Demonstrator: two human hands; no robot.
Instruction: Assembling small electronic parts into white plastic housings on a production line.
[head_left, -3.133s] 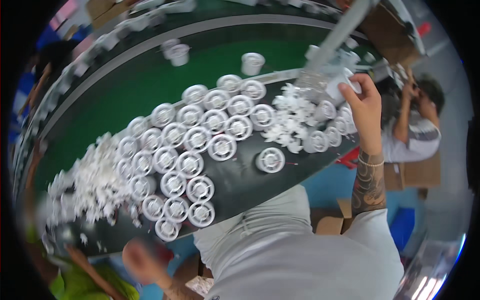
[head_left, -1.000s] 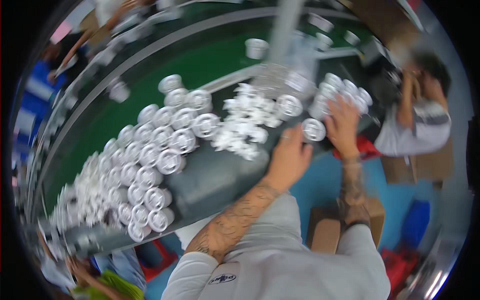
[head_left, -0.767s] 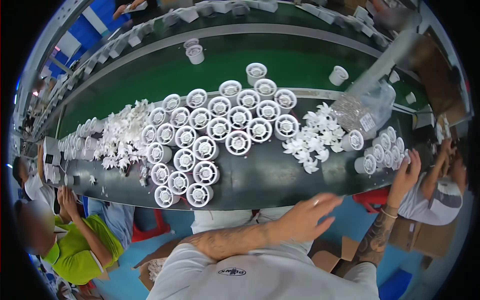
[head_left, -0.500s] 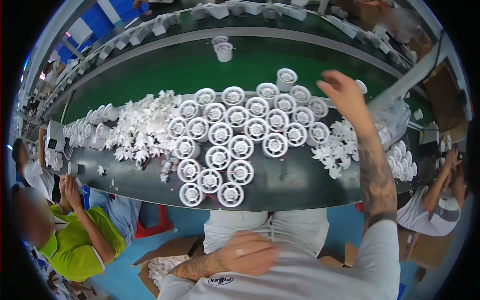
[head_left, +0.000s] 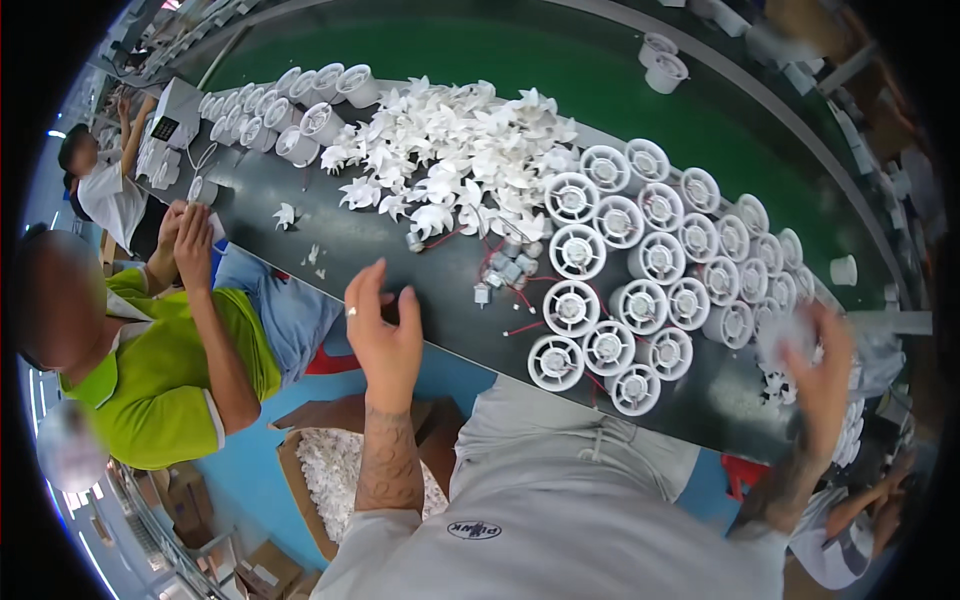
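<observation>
My left hand hovers over the near table edge, fingers spread, holding nothing. Small grey motors with red wires lie just beyond it, beside a heap of white bladed fan wheels. At the right, my right hand is smeared by motion; a blurred white round piece, seemingly a fan housing, sits between its thumb and fingers. Many white round fan housings with spoked tops stand grouped on the dark table between my hands. A lone fan wheel lies to the left.
Behind the dark worktable runs a green conveyor belt carrying a few white cups. More housings stand at the far left. A co-worker in a green shirt sits at left. A carton of white pieces is below.
The view has turned left, so the table's things appear farther right. My left hand has risen from my lap to the table edge. My right hand now has a white piece in it.
</observation>
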